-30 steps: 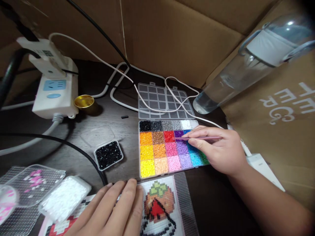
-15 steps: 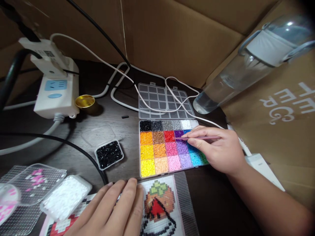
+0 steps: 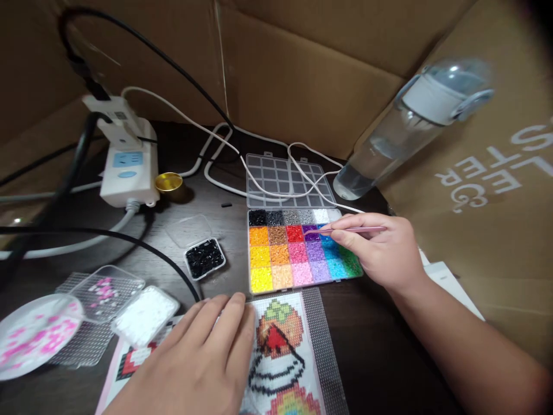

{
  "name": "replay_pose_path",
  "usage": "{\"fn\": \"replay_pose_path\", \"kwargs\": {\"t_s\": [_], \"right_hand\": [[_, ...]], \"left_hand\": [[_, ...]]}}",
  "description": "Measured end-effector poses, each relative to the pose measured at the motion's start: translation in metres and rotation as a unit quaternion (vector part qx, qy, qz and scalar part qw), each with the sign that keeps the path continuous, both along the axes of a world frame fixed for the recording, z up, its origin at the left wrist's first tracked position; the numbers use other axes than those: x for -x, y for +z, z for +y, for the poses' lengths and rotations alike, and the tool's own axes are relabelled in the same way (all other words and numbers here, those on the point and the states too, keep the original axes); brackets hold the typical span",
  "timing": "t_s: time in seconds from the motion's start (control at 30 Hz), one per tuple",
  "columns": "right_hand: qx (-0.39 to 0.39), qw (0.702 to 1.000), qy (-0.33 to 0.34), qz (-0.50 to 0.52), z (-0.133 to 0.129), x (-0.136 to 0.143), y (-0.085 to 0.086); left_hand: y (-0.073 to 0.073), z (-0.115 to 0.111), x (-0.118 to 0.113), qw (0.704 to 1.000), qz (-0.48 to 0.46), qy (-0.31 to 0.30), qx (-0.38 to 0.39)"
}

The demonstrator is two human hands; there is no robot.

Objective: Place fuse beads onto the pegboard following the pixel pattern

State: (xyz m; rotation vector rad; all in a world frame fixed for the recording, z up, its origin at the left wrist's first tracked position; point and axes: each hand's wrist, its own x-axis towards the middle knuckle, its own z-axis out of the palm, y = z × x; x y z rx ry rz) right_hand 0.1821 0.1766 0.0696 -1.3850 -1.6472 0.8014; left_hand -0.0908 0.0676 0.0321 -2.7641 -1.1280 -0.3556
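Note:
My right hand (image 3: 384, 251) pinches pink tweezers (image 3: 365, 229). Their tips reach over the bead case (image 3: 305, 285), by the border of the red beads (image 3: 294, 233) and the purple beads (image 3: 310, 231). Palm down, my left hand (image 3: 207, 354) lies with fingers stretched out over a printed pattern sheet (image 3: 310, 351), hiding its middle. A clear pegboard (image 3: 326, 340) shows along the sheet's right edge. Beside the persimmon picture (image 3: 280, 320), black and red beads or printed squares form a triangular shape; I cannot tell which.
Left of the case are a small box of black beads (image 3: 205, 257), a box of white beads (image 3: 146, 316) and a dish of pink and white beads (image 3: 38, 334). Behind stand a gold cup (image 3: 168, 183), a power strip (image 3: 129, 178) and a leaning bottle (image 3: 384, 144). Cables cross the table.
The camera view has shifted, showing more of the sheet and the bead dish. My right hand keeps the tweezers near the red and purple compartments. My left hand stays on the sheet.

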Motion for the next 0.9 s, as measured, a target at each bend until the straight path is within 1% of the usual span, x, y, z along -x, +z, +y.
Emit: {"fn": "replay_pose_path", "kwargs": {"t_s": [0.03,0.1,0.17,0.23,0.3,0.4,0.47,0.53,0.6,0.63,0.7,0.8,0.87,0.9], "right_hand": [[-0.003,1.0,0.001,0.003,-0.002,0.0,0.003],[-0.014,1.0,0.004,0.016,-0.006,0.001,0.01],[-0.036,0.999,0.005,0.04,-0.013,-0.001,0.017],[-0.049,0.997,-0.001,0.06,-0.023,-0.006,0.021],[-0.041,0.996,-0.012,0.081,-0.037,-0.015,0.019],[0.002,0.99,-0.019,0.14,-0.06,-0.027,0.004],[0.041,0.976,-0.025,0.214,-0.071,-0.029,-0.01],[0.082,0.956,-0.024,0.28,-0.079,-0.026,-0.02],[0.12,0.938,-0.015,0.325,-0.082,-0.019,-0.026],[0.136,0.931,-0.007,0.338,-0.083,-0.016,-0.028],[0.167,0.922,0.012,0.35,-0.083,-0.012,-0.03],[0.206,0.913,0.046,0.35,-0.085,-0.012,-0.033],[0.217,0.908,0.064,0.354,-0.087,-0.016,-0.034],[0.217,0.907,0.071,0.354,-0.087,-0.018,-0.035]], "left_hand": [[0.008,0.002,-0.004,1.0,0.008,-0.004,0.008],[0.024,0.006,-0.011,0.999,0.03,0.021,0.034],[0.037,0.008,-0.017,0.995,0.056,0.034,0.082],[0.044,0.007,-0.02,0.984,0.075,0.069,0.143],[0.048,0.006,-0.02,0.979,0.074,0.086,0.17],[0.053,0.003,-0.018,0.989,0.017,0.068,0.127],[0.058,0.002,-0.016,0.993,-0.065,0.047,0.086],[0.062,0.003,-0.015,0.982,-0.178,0.026,0.053],[0.063,0.004,-0.015,0.954,-0.299,-0.005,0.032],[0.062,0.005,-0.015,0.937,-0.346,-0.025,0.041],[0.061,0.005,-0.017,0.907,-0.414,-0.032,0.073],[0.062,0.003,-0.024,0.851,-0.515,-0.002,0.106],[0.068,-0.001,-0.032,0.805,-0.581,0.043,0.109],[0.072,-0.003,-0.035,0.788,-0.604,0.069,0.101]]}}
